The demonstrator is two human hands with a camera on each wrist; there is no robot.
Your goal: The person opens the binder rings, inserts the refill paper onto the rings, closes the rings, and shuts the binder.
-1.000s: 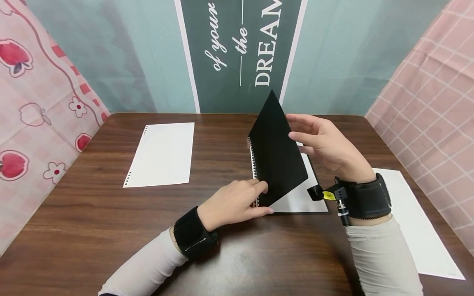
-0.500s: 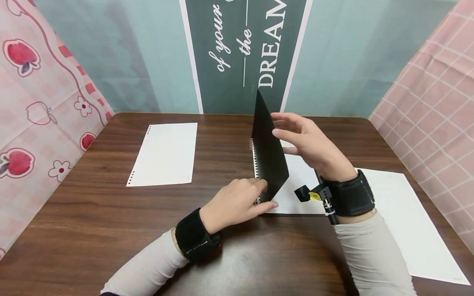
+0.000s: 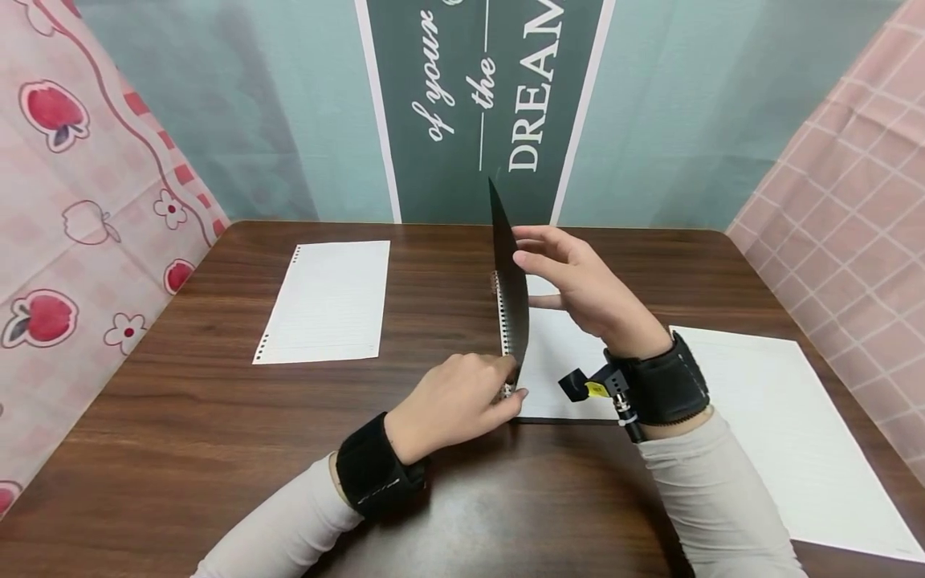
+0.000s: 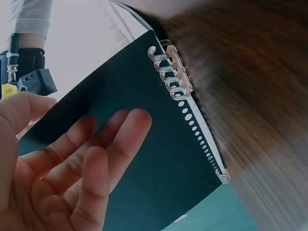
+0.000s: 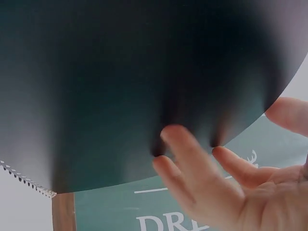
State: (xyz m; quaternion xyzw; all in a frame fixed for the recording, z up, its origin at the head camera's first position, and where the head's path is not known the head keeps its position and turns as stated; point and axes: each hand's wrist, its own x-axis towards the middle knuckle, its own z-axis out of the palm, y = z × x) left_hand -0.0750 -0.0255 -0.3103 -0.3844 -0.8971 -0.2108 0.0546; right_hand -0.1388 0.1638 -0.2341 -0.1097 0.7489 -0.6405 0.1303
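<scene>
A ring-bound notebook lies on the table with its black cover (image 3: 512, 293) lifted nearly upright along the spine. White paper (image 3: 560, 365) shows to the right of the cover. My right hand (image 3: 571, 281) touches the raised cover from that side; in the right wrist view its spread fingertips (image 5: 175, 134) meet the dark surface. At the near end of the spine is my left hand (image 3: 455, 397), fingers bent loosely against the cover's left face and thumb toward its near edge. The left wrist view shows clear rings (image 4: 168, 72) through a row of punched holes.
A loose punched sheet (image 3: 328, 305) lies on the left of the brown table (image 3: 181, 417). Another white sheet (image 3: 788, 433) lies at the right, partly under the right forearm. A printed curtain (image 3: 643, 112) hangs behind the table, and patterned cloths hang at both sides.
The cover has swung leftward from leaning over the pages to almost vertical, and my right hand has moved left with it. My left hand has stayed by the spine.
</scene>
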